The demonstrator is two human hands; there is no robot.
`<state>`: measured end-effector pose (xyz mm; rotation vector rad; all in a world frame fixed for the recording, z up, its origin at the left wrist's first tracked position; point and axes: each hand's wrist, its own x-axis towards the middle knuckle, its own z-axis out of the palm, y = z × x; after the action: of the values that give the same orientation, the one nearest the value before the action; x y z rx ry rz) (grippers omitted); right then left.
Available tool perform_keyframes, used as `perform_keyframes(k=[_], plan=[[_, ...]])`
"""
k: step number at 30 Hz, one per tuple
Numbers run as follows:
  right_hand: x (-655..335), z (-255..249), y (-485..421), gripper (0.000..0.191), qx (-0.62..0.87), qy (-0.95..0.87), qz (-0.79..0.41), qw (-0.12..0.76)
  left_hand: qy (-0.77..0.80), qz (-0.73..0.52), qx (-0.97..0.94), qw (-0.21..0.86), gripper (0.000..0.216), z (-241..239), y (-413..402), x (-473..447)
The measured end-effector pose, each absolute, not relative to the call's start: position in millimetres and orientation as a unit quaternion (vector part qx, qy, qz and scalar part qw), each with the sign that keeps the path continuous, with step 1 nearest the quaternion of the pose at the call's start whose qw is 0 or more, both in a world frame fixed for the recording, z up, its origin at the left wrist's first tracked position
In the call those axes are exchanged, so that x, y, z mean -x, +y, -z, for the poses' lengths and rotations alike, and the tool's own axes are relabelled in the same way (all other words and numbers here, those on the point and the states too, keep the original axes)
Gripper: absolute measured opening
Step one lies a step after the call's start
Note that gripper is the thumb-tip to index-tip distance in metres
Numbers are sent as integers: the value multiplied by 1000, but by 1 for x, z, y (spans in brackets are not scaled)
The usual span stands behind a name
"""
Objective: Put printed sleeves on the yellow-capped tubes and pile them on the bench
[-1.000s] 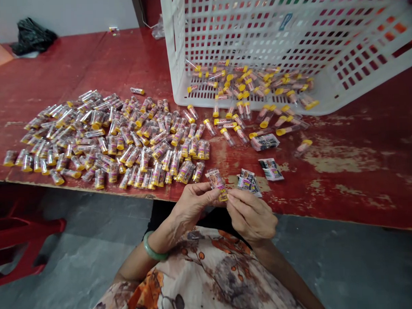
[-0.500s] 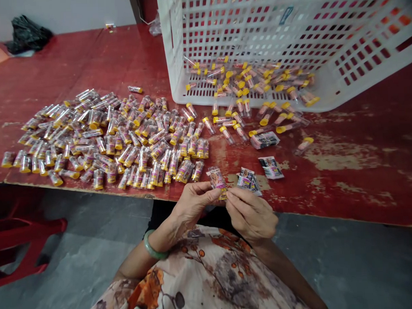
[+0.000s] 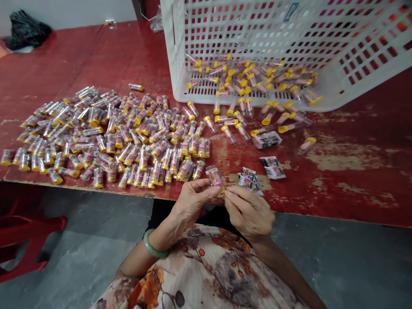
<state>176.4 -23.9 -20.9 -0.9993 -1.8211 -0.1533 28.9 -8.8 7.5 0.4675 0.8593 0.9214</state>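
In front of my body, my left hand (image 3: 196, 197) is closed round a small clear tube (image 3: 214, 176) with a printed label and yellow at its lower end. My right hand (image 3: 250, 211) pinches at that lower end, thumb and forefinger together. Just beyond my right hand lie a few printed sachets (image 3: 249, 179), with another sachet (image 3: 272, 167) to their right. A bundle of sachets (image 3: 266, 139) sits farther back. To the left spreads a large heap of yellow-capped tubes (image 3: 100, 135) with printed labels inside.
A white plastic basket (image 3: 176, 79) lies tipped toward me on the red table (image 3: 355, 167), with yellow-capped tubes (image 3: 254, 78) inside and spilling out. A black plastic bag (image 3: 27, 30) lies at the back left. A red stool (image 3: 27, 251) stands below the table's left edge.
Both hands stay on the same tube, with only a slight shift of the fingers at its lower end. The view has tilted a little.
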Motion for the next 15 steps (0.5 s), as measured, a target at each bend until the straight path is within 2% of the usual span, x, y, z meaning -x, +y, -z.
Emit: perform_keyframes(k=[5, 15], plan=[[-172, 21, -25, 35, 433, -713, -1, 551, 379, -427, -225, 789, 32, -7, -9, -25], [-168, 16, -25, 23, 433, -717, -28, 546, 363, -439, -249, 784, 27, -10, -5, -16]])
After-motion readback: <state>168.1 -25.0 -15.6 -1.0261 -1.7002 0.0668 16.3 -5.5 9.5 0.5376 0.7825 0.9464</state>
